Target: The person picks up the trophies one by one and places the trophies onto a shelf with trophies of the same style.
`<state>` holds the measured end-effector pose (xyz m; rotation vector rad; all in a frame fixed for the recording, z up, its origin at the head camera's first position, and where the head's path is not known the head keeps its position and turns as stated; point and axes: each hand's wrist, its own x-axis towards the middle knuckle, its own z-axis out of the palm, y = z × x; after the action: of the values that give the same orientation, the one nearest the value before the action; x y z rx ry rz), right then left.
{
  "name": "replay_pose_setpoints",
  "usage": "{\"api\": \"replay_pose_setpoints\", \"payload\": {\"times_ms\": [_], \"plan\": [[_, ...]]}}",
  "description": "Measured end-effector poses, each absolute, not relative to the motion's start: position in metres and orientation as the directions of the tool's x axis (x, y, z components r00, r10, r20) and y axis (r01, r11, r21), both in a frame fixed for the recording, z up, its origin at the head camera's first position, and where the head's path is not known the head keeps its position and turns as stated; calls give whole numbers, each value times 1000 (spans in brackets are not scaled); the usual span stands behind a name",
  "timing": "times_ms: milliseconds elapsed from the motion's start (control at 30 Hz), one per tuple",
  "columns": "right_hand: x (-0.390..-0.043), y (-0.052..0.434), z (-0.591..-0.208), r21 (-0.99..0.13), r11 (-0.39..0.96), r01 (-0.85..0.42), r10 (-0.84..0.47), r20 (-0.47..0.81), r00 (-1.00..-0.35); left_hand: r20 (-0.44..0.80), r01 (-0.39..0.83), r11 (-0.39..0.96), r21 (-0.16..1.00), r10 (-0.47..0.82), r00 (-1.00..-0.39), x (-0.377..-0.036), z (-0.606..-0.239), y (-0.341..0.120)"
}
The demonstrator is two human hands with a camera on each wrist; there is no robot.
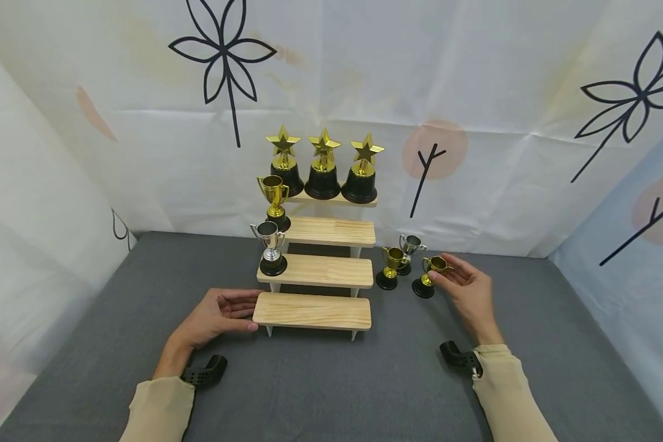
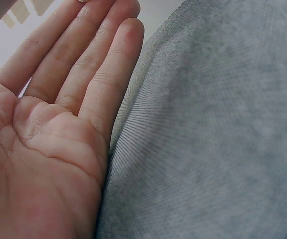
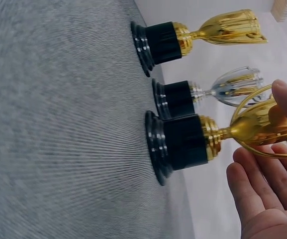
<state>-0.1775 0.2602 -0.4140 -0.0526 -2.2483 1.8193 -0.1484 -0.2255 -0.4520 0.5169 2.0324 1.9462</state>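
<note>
At the right, my right hand (image 1: 469, 294) pinches a gold trophy cup (image 3: 252, 127) by its bowl, thumb on one side and fingers on the other. That cup's black base appears to stand on the table. Close to its left are another gold trophy cup (image 1: 393, 264) and a silver trophy cup (image 1: 411, 244). My left hand (image 1: 221, 313) is at the left end of the lowest step of a wooden tiered stand (image 1: 312, 310), its fingers nearly straight against that edge. In the left wrist view the palm and straight fingers (image 2: 58, 74) show, holding nothing.
Three gold star trophies (image 1: 323, 169) stand on the top step. A gold cup (image 1: 274, 195) is at the left of the second step, with a silver cup (image 1: 271, 245) below it. A patterned white cloth (image 1: 492, 196) hangs behind the grey table (image 1: 320, 387).
</note>
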Motion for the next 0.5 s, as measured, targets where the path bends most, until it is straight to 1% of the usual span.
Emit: {"api": "replay_pose_setpoints", "payload": {"times_ms": [167, 500], "plan": [[-178, 259, -417, -973, 178, -147, 173, 178, -969, 51, 68, 24, 997, 442, -896, -148, -452, -226], [-179, 257, -420, -958, 224, -178, 176, 219, -960, 64, 78, 14, 997, 444, -894, -149, -454, -226]]}}
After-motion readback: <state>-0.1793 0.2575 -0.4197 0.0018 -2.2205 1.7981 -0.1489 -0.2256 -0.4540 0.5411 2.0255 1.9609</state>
